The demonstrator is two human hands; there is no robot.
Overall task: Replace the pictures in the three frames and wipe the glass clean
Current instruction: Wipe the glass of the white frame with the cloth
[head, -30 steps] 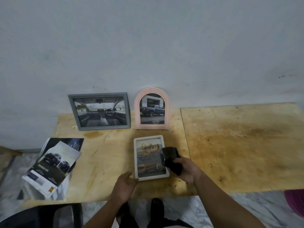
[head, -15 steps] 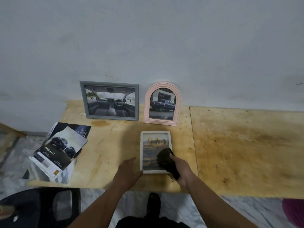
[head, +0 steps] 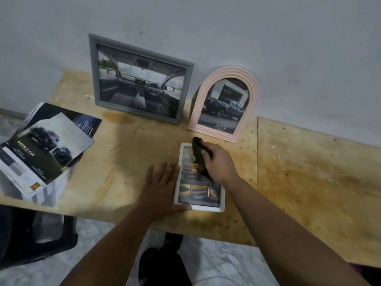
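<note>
A white frame (head: 199, 208) lies flat, glass up, on the plywood counter (head: 309, 182), close to its near edge. The person's right hand (head: 219, 163) presses a dark cloth (head: 199, 156) onto the upper half of the glass, fingers curled round the cloth & gripping it. The left hand (head: 159, 187) rests flat on the counter just left of the white frame, fingers straight & spread, w/ the thumb touching the frame's lower left corner. The pic inside the white frame shows yellowish panels; details are too blurred to read.

Behind the white frame, a pink arched frame (head: 224, 104) leans against the wall (head: 226, 27), holding a photo of a dark pickup truck. Left of the arched one & further back from the white frame, a grey rectangular frame (head: 140, 78) also leans on the wall, w/ a car-interior photo. Well left of the white frame, at the counter's end, a loose pile of car brochures (head: 41, 149) sits partly over the edge. Below the white frame, past the counter's edge, marble-pattern floor (head: 216, 263) & the person's dark shoes (head: 162, 265) show.
</note>
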